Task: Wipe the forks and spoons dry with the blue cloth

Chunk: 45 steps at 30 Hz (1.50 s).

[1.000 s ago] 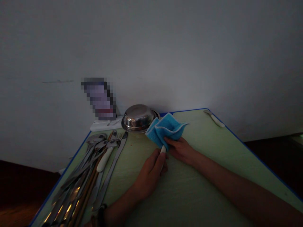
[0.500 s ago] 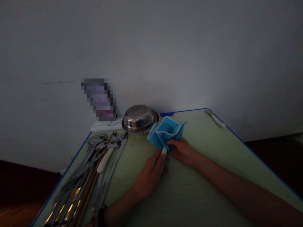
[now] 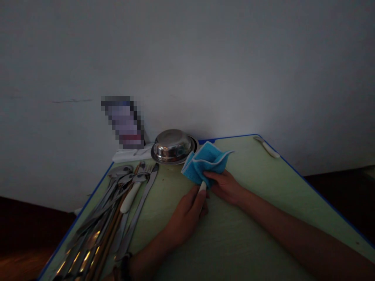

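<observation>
Over the middle of the table, my left hand is closed around a white handle, its thumb lying along it. The handle's upper end runs into a blue cloth with pale edging, so what kind of utensil it belongs to is hidden. My right hand pinches the cloth around that covered end, thumb on top and fingers beneath. The cloth's loose corners stand up and spread away from me. Both hands are close together, nearly touching.
On the left of the green table lies a pile of spoons, forks, chopsticks and a table knife. An upturned metal bowl sits at the back, near a blurred-out upright device. A white-handled utensil lies at the far right corner.
The cloth's upper folds have shifted slightly up and outward. Both hands keep their hold in almost the same place; the pile and bowl stay put.
</observation>
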Motion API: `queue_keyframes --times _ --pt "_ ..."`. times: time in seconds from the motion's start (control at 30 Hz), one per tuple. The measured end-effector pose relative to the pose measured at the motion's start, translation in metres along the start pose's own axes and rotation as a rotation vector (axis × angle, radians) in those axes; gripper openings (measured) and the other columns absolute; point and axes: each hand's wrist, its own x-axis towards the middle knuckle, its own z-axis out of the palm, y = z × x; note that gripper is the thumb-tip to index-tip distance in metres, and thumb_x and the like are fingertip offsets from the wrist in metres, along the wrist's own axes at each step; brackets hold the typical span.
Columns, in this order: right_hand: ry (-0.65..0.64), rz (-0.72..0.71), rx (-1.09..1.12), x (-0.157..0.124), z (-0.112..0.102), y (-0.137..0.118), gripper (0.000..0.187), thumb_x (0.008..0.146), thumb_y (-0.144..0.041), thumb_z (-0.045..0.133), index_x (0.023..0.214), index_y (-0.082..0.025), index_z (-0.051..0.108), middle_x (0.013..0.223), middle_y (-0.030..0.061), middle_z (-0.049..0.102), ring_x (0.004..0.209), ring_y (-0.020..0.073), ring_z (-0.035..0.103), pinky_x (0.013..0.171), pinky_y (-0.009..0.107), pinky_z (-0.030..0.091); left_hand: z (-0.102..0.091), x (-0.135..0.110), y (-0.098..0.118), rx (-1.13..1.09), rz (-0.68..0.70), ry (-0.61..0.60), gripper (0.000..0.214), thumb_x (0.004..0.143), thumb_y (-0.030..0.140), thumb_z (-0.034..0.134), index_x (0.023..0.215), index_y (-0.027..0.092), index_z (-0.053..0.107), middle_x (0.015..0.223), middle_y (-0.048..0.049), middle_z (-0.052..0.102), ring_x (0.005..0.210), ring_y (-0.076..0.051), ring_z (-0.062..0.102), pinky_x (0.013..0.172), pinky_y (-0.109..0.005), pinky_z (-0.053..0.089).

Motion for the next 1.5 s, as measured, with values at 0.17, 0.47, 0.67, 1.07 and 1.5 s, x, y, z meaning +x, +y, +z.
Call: queue_keyframes --times 0.17,0.47,0.67,1.07,1.5 --pt "0.071 -0.087 -0.002 0.002 0.000 0.006 0.024 0.065 -0.035 0.070 0.084 -0.021 0.063 0.081 -0.0008 0.068 0.076 0.0148 0.059 0.069 0.028 0.043 0.000 0.000 0.003 0.027 0.002 -0.009 0.030 0.091 0.041 0.033 0.081 0.017 0.048 0.059 0.0040 0.045 0.056 -0.012 0.044 0.057 -0.024 0.035" --pt "0.104 0.008 0.095 0.007 -0.003 0.004 0.036 0.070 -0.053 0.060 0.083 -0.020 0.063 0.076 0.0014 0.068 0.081 0.0176 0.060 0.070 0.030 0.045 0.000 -0.001 0.004 0.011 0.024 -0.021 0.030 0.091 0.040 0.032 0.077 0.018 0.046 0.057 0.0053 0.043 0.055 -0.012 0.043 0.059 -0.024 0.036" --pt "0.019 -0.031 -0.051 0.004 -0.005 0.006 0.022 0.066 -0.034 0.069 0.081 -0.020 0.063 0.068 -0.0026 0.064 0.063 0.0125 0.056 0.064 0.027 0.044 0.000 0.003 -0.001 0.025 0.001 0.021 0.031 0.090 0.043 0.033 0.081 0.018 0.047 0.056 0.0056 0.042 0.052 -0.011 0.040 0.054 -0.024 0.034" --pt "0.103 -0.230 -0.376 0.004 -0.009 0.003 0.033 0.067 -0.035 0.068 0.096 -0.021 0.065 0.102 0.0043 0.068 0.098 0.0211 0.060 0.093 0.038 0.039 -0.001 0.000 0.001 0.075 -0.011 -0.031 0.031 0.090 0.043 0.033 0.081 0.017 0.046 0.061 0.0041 0.045 0.057 -0.011 0.044 0.055 -0.024 0.036" --pt "0.154 -0.312 -0.572 0.004 -0.014 0.004 0.036 0.074 -0.045 0.058 0.101 -0.022 0.063 0.106 0.0035 0.066 0.104 0.0222 0.056 0.097 0.039 0.036 0.000 -0.001 0.003 -0.065 -0.028 0.029 0.034 0.091 0.043 0.032 0.079 0.016 0.049 0.054 0.0058 0.040 0.050 -0.009 0.037 0.051 -0.022 0.032"
